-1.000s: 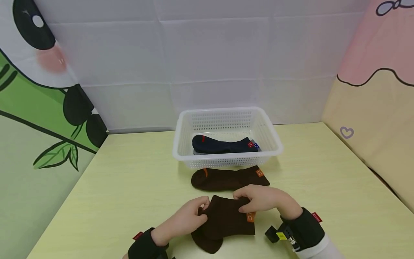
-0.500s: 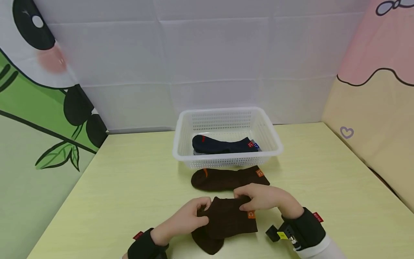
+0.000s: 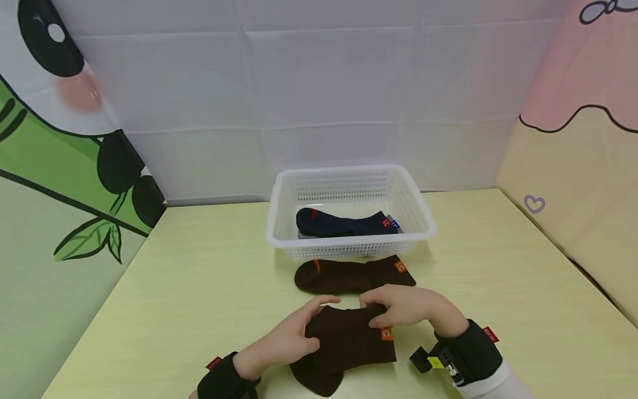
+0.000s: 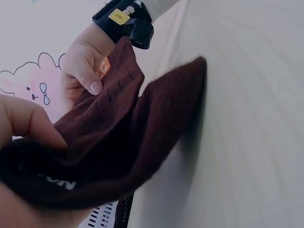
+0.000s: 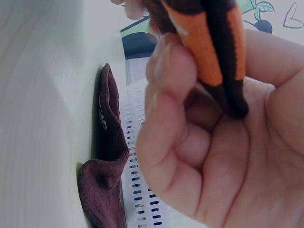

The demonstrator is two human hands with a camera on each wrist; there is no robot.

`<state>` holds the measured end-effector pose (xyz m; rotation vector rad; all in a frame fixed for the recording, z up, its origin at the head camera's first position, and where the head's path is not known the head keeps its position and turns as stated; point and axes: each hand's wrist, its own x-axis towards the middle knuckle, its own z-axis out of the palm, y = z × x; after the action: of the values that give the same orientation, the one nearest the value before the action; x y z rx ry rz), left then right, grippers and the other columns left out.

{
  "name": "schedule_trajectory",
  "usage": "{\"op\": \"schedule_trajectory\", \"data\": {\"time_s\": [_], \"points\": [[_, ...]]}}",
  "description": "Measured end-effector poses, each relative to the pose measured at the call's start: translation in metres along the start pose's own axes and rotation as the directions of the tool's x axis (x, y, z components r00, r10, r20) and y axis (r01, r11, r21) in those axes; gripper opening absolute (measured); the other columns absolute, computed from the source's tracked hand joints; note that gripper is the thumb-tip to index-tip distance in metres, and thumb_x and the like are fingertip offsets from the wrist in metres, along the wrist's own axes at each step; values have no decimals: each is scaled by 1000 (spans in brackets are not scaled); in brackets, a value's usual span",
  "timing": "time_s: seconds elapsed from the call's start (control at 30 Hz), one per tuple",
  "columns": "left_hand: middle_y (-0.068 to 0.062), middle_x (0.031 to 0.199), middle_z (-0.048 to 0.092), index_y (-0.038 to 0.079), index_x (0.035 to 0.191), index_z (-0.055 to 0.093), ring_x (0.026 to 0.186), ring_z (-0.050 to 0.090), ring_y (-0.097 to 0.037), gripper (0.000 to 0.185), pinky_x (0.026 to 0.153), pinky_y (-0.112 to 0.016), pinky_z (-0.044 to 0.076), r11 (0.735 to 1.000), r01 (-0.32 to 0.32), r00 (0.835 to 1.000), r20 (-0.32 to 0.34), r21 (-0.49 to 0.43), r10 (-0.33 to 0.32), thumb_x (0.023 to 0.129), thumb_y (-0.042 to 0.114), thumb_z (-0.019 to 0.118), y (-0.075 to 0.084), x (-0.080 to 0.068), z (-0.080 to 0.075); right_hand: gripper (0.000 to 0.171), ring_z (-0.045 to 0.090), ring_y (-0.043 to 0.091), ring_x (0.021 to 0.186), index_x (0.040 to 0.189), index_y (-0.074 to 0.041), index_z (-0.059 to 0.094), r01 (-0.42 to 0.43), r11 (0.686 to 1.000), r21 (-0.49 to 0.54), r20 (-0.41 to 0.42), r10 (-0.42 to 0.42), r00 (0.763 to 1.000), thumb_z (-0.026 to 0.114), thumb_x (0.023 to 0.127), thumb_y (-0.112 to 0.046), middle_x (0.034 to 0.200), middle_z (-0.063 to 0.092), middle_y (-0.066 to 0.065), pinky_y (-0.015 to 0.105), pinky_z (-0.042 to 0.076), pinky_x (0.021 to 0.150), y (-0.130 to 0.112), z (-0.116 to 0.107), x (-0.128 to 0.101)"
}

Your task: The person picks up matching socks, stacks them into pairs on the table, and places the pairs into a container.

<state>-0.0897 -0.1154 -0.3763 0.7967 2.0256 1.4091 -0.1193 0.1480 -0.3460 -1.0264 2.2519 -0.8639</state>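
While both hands held it just above the near edge of the counter (image 3: 209, 266), the brown sock (image 3: 344, 346) hung folded between them, its toe end drooping toward the person and touching the counter surface. The left hand (image 3: 286, 338) gripped the sock's left side, fingers (image 3: 324, 302) curled over the top edge and thumb pressed against the fabric; the left wrist view showed the same hand (image 4: 23, 128) wrapped round the bunched cuff of the sock (image 4: 128, 137). The right hand (image 3: 408, 307) pinched the sock's upper right corner, fingers closed on the fabric beside an orange tag (image 3: 386, 333). In the right wrist view, the right hand (image 5: 213, 142) clamped the orange-and-black banded edge (image 5: 213, 47) between thumb and forefinger. Black wrist straps carried the cameras on both forearms.

Just beyond the held sock, apart from it, a second brown sock (image 3: 351, 275) lay flat on the counter, with orange marks at toe and cuff. Its far edge lay just beside the front wall of a white perforated plastic basket (image 3: 349, 249). Inside the basket lay a navy sock (image 3: 341, 223) on top of a grey one, small red and blue tags at the right end. Printed fabric backdrops enclosed the counter on three sides.
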Motion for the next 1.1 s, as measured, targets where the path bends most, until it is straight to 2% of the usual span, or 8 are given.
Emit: {"op": "schedule_trajectory", "data": {"time_s": [0.1,0.2,0.33,0.47,0.63,0.77,0.97,1.1], "points": [[-19,122,57,4,135,36,94,60,-7,64,76,-20,45,990,-27,996,77,-138,38,75,-18,36,-2,1,-1,13,42,-1,64,80,-13,52,-2,1000,-6,15,2,1000,64,84,-12,71,43,-12,17,34,60,0,0,0],[-21,116,58,0,125,38,90,59,-6,51,75,-19,45,984,-24,992,119,-177,46,76,-16,36,-4,1,-1,12,44,-1,68,81,-14,53,13,1000,-24,38,-12,999,64,84,-12,73,45,-13,17,35,62,1,-2,-1],[-17,107,63,2,121,40,84,60,-6,40,73,-19,45,990,14,996,86,-144,-1,83,-7,47,-5,1,-2,12,45,0,69,81,-14,52,4,999,-51,54,-1,999,64,83,-12,75,46,-12,18,36,63,3,-5,-4],[-16,104,66,4,122,40,83,62,-7,38,74,-20,46,989,57,998,37,-140,-53,88,5,57,-6,1,-3,14,45,2,70,79,-16,52,-71,994,-77,24,73,997,65,82,-11,76,47,-11,20,35,63,7,-8,-8],[-13,100,67,5,123,41,79,62,-7,41,75,-19,45,996,48,998,44,-69,-45,87,7,61,-10,2,-4,16,43,5,68,76,-14,52,-146,983,-116,-17,145,989,67,79,-8,76,48,-9,22,34,61,10,-9,-10],[-10,93,69,9,120,48,75,61,-6,36,74,-20,44,998,55,998,44,-2,-55,87,10,63,-11,2,-6,19,42,7,66,74,-13,52,-189,970,-152,-39,185,982,70,77,-7,74,47,-8,22,32,60,9,-8,-10],[-5,88,70,11,114,55,77,62,-5,28,71,-20,45,996,79,997,8,43,-79,87,11,61,-14,2,-10,23,41,10,67,73,-13,51,-234,956,-176,-74,224,972,73,77,-7,74,46,-6,24,31,60,12,-6,-11],[1,79,67,11,107,54,65,56,-2,24,69,-20,42,991,64,998,-19,115,-62,85,9,62,-16,1,-13,24,42,12,69,75,-13,51,-276,942,-191,-105,260,960,74,77,-5,76,48,-5,26,33,62,16,-6,-13]]}}
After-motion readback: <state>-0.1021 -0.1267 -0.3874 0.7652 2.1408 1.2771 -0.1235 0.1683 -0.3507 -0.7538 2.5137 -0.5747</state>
